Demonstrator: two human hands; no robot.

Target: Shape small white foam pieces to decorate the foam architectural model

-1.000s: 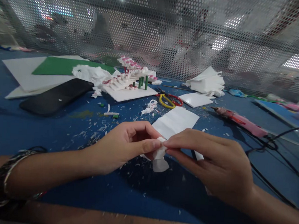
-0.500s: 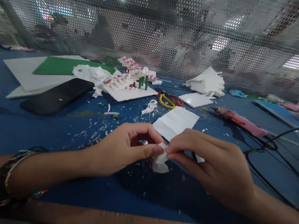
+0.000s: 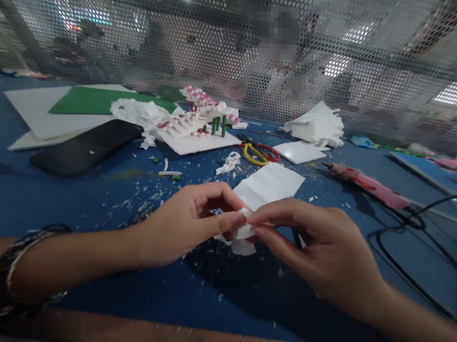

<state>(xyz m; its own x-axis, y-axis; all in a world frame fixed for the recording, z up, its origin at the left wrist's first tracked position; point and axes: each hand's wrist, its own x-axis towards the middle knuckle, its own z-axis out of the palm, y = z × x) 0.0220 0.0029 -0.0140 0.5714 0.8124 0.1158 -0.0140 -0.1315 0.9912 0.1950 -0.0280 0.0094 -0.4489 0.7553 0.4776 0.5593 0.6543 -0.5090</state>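
Between my two hands, low in the middle of the view, is a small crumpled piece of white tissue paper (image 3: 244, 231). My left hand (image 3: 182, 225) pinches its left side between thumb and forefinger. From the other side my right hand (image 3: 317, 243) grips it with thumb and fingertips, the hands nearly touching. A loose end of the tissue hangs below the fingers. Just beyond lies a flat, creased white paper sheet (image 3: 268, 184). Scissors (image 3: 256, 154) with yellow and red handles lie behind that sheet.
A white model (image 3: 200, 120) with pink-tipped pieces and green posts stands at the back. A black phone (image 3: 86, 147) lies left. To the right are a pink corded tool (image 3: 367, 184), its black cable (image 3: 386, 242) and a tissue stack (image 3: 316, 125). A perforated metal screen (image 3: 236, 47) rises behind.
The tissue has been turned and raised slightly between my fingers. My right fingertips have shifted a little left across it, and its hanging end sits higher. The things on the table stay put.
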